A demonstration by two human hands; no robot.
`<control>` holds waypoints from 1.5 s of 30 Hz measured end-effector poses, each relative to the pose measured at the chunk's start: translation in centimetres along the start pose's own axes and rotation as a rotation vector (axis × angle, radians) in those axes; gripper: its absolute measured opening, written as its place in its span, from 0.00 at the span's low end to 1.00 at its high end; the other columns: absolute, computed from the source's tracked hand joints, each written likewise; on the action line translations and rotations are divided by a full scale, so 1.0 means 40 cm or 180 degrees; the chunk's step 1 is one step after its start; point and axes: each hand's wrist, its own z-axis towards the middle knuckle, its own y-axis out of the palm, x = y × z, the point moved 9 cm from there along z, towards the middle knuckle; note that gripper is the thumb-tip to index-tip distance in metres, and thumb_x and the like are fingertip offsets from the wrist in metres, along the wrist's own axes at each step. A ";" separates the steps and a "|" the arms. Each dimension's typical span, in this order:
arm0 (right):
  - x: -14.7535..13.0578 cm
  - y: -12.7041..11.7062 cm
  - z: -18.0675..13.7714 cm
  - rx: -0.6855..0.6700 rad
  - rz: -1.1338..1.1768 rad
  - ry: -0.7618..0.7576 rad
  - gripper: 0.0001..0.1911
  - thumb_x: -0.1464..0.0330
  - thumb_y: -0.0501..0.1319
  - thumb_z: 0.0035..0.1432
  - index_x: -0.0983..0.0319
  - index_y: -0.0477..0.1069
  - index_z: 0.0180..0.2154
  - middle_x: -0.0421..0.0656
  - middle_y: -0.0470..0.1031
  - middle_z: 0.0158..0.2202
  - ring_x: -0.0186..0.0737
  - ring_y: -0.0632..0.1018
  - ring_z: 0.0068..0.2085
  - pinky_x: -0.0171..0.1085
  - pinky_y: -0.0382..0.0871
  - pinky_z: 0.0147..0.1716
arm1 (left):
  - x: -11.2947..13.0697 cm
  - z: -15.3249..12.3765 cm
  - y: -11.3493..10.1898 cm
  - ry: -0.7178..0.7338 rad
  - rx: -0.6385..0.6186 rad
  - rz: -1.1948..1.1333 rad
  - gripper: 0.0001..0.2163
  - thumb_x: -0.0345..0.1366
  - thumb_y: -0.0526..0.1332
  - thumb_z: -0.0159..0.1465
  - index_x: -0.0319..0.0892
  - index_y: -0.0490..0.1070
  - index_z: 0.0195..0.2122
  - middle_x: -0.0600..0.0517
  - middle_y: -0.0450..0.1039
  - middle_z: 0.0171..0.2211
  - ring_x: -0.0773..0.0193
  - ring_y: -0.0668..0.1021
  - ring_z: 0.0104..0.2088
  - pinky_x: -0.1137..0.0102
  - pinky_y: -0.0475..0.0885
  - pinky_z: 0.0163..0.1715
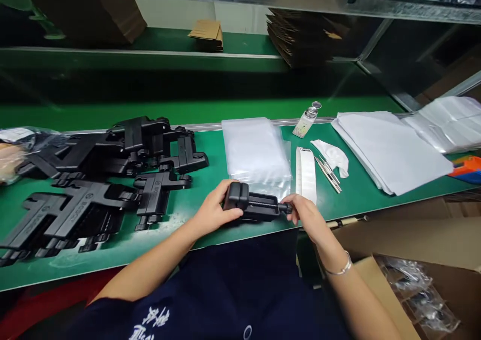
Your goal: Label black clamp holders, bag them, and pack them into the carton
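A black plastic bracket part point(259, 204) is held just above the front edge of the green table point(180, 204). My left hand point(214, 210) is closed round its thick left end. My right hand point(302, 210) pinches the small knob at its right end. Directly behind the part lies a stack of clear plastic bags point(255, 152). To the left sits a pile of several similar black parts point(97, 179), some overlapping each other.
A white label strip point(306, 172), metal tweezers point(328, 173), a crumpled white cloth point(332, 154), a small liquid bottle point(307, 119) and stacked white sheets point(391, 149) lie on the right. An open cardboard box point(413, 290) with bagged parts stands at the lower right. Flat cartons point(300, 36) rest on the shelf behind.
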 end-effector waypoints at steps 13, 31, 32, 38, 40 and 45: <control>-0.072 0.013 -0.018 0.0185 -0.0567 -0.1534 0.21 0.59 0.60 0.63 0.55 0.64 0.56 0.49 0.74 0.48 0.47 0.75 0.49 0.47 0.71 0.48 | -0.046 -0.008 0.002 -0.0421 0.0420 -0.1081 0.33 0.61 0.65 0.52 0.39 0.66 0.49 0.45 0.73 0.43 0.52 0.75 0.45 0.63 0.70 0.44; -0.022 0.056 -0.004 -0.0270 -0.0370 -0.1001 0.29 0.54 0.69 0.51 0.57 0.71 0.52 0.49 0.77 0.49 0.52 0.78 0.49 0.49 0.74 0.48 | 0.077 -0.056 -0.006 0.0689 -0.0487 0.0021 0.21 0.48 0.68 0.55 0.46 0.71 0.48 0.45 0.77 0.48 0.51 0.76 0.52 0.55 0.61 0.60; -0.022 0.069 -0.004 -0.0376 -0.0345 -0.0926 0.28 0.52 0.68 0.51 0.58 0.72 0.50 0.49 0.78 0.46 0.53 0.79 0.47 0.48 0.75 0.46 | 0.053 -0.051 -0.017 0.0321 -0.0257 -0.0239 0.25 0.50 0.69 0.52 0.44 0.71 0.49 0.44 0.76 0.48 0.50 0.77 0.50 0.56 0.65 0.56; -0.071 0.071 -0.031 -0.0379 -0.0939 -0.1362 0.29 0.49 0.52 0.64 0.59 0.63 0.58 0.50 0.77 0.44 0.49 0.79 0.44 0.44 0.76 0.40 | -0.049 -0.052 -0.017 -0.0765 0.0346 -0.1901 0.31 0.53 0.71 0.47 0.40 0.70 0.48 0.47 0.75 0.41 0.54 0.76 0.41 0.66 0.70 0.42; -0.118 0.046 -0.054 0.0035 -0.1556 -0.1920 0.26 0.55 0.53 0.66 0.59 0.60 0.60 0.50 0.76 0.45 0.49 0.79 0.44 0.45 0.75 0.42 | -0.061 -0.053 -0.023 -0.0864 0.0460 -0.2094 0.30 0.52 0.72 0.46 0.40 0.71 0.46 0.48 0.75 0.39 0.57 0.75 0.40 0.68 0.69 0.40; -0.217 0.082 -0.114 0.0096 -0.2785 -0.3257 0.16 0.62 0.54 0.67 0.60 0.65 0.53 0.48 0.77 0.39 0.46 0.76 0.41 0.48 0.69 0.51 | -0.072 -0.057 -0.022 -0.1164 0.0458 -0.2341 0.28 0.51 0.72 0.47 0.39 0.72 0.43 0.49 0.75 0.37 0.61 0.75 0.34 0.71 0.69 0.33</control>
